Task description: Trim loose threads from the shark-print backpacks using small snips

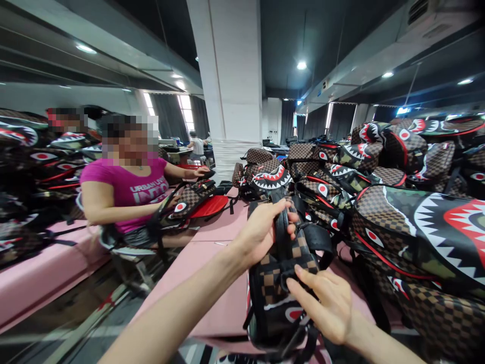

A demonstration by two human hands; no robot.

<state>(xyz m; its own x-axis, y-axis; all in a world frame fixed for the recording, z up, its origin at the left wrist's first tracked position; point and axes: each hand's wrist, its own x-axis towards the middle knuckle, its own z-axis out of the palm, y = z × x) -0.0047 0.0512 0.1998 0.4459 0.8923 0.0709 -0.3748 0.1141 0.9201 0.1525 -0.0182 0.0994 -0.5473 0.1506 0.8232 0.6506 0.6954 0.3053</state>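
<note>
A brown-and-black checkered backpack (270, 283) with black straps stands on the pink table in front of me. My left hand (270, 227) is closed around a black strap (281, 230) at its top. Lower down, the thumb and forefinger of my right hand (328, 301) come close together on a black strap piece across the checkered face. The other right fingers are bent beneath and partly hidden. A red-and-white eye print (294, 314) shows below that hand, beside dangling black straps (308, 344).
Checkered backpacks with shark-mouth prints (447, 227) are heaped along the right. More bags (269, 174) lie ahead on the pink table (212, 268). To the left, a seated person in a pink shirt (132, 189) handles another backpack (193, 199). A white pillar (231, 86) rises beyond.
</note>
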